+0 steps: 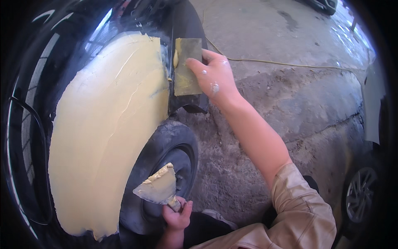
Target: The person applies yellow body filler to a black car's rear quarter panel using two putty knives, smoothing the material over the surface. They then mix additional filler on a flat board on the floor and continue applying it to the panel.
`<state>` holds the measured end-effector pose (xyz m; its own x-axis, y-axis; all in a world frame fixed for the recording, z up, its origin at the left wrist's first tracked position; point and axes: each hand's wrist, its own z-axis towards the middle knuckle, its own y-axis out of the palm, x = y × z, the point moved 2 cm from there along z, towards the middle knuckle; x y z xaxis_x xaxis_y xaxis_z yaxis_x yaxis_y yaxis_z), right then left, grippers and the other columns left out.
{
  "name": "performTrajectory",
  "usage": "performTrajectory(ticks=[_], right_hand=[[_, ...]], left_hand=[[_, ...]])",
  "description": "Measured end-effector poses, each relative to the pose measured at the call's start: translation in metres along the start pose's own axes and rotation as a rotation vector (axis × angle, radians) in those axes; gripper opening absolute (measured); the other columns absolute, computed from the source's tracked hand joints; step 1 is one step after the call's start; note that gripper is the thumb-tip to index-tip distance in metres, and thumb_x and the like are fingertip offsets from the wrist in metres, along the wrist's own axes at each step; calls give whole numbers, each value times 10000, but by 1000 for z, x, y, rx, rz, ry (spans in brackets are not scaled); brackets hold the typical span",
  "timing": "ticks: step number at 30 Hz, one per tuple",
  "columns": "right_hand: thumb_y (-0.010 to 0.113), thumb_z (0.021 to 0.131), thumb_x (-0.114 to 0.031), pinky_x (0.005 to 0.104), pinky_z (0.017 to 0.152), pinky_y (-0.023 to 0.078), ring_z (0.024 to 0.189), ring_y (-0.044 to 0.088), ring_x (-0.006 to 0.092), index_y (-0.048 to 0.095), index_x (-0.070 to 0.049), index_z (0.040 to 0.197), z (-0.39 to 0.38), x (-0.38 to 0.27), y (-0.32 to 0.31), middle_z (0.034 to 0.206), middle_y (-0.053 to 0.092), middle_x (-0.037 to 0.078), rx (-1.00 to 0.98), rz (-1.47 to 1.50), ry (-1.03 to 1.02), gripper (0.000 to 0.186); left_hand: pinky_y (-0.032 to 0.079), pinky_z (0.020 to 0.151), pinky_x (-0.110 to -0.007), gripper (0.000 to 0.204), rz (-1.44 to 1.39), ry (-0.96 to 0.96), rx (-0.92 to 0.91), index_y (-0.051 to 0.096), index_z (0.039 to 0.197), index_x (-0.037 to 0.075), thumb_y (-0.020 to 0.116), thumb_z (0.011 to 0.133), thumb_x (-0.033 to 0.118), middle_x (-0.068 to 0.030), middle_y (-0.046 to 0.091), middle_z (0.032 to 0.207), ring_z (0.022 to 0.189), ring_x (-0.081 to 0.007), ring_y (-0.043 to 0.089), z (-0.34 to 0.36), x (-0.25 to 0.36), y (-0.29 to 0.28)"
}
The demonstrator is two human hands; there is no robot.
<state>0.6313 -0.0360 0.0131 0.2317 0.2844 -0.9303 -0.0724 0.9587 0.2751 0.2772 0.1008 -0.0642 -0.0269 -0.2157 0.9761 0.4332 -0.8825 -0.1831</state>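
Observation:
Pale yellow filler (pixel 103 124) covers a broad patch of the black car's body panel (pixel 31 137) above the wheel, with ridges running through it. My right hand (pixel 217 79), marked with whitish smears, pinches a flat rectangular spreader (pixel 188 85) between thumb and fingers. A lump of filler clings to the spreader's left edge, near the dark bumper edge right of the patch. Lower down, in front of the wheel, my left hand (pixel 177 215) is closed round the handle of a putty knife (pixel 157 189). Filler is heaped along its wide blade's upper edge.
The car's wheel (pixel 137 195) is below the patch. Rough, cracked concrete floor (pixel 290 112) stretches to the right, with a thin yellowish cable (pixel 273 62) across it. Another vehicle's wheel (pixel 361 195) stands at the right edge. Part of a dark vehicle (pixel 325 5) shows at the top right.

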Motion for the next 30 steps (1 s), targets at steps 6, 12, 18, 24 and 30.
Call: performTrajectory(ticks=[6,12,18,24,30], right_hand=[[658,856,-138,319,654,477,695,556,114,693,57,971,3,-8,5,783,682,76,-29,-302,-9,229],[651,843,-174,358,689,493,674,582,202,702,42,955,13,-13,17,776,696,141,22,-422,-119,249],[655,837,-203,350,777,533,789,693,242,727,9,1081,25,-8,26,878,740,181,-12,-452,-93,331],[658,837,-216,352,825,544,855,712,288,700,0,1197,25,-5,50,968,737,206,15,-587,-226,422],[668,838,-157,350,792,552,848,714,263,690,26,1185,-1,-20,47,1008,721,203,-8,-504,-414,392]], left_hand=[[395,568,-205,287,-116,-26,-26,497,938,33,743,820,-56,-1,516,768,631,-59,481,0,-6,0],[393,580,-201,298,-110,22,-53,494,951,38,740,817,-62,-2,519,773,636,-59,481,5,-6,-8],[408,579,-208,275,-115,-12,-37,504,930,41,739,823,-53,-7,531,771,637,-69,501,4,-15,-10],[410,567,-211,272,-83,1,-153,508,909,50,743,817,-52,-2,539,752,627,-73,514,8,-19,-16],[408,564,-214,271,-114,14,-115,513,893,48,751,809,-54,-1,538,744,623,-69,513,6,-14,-8]])
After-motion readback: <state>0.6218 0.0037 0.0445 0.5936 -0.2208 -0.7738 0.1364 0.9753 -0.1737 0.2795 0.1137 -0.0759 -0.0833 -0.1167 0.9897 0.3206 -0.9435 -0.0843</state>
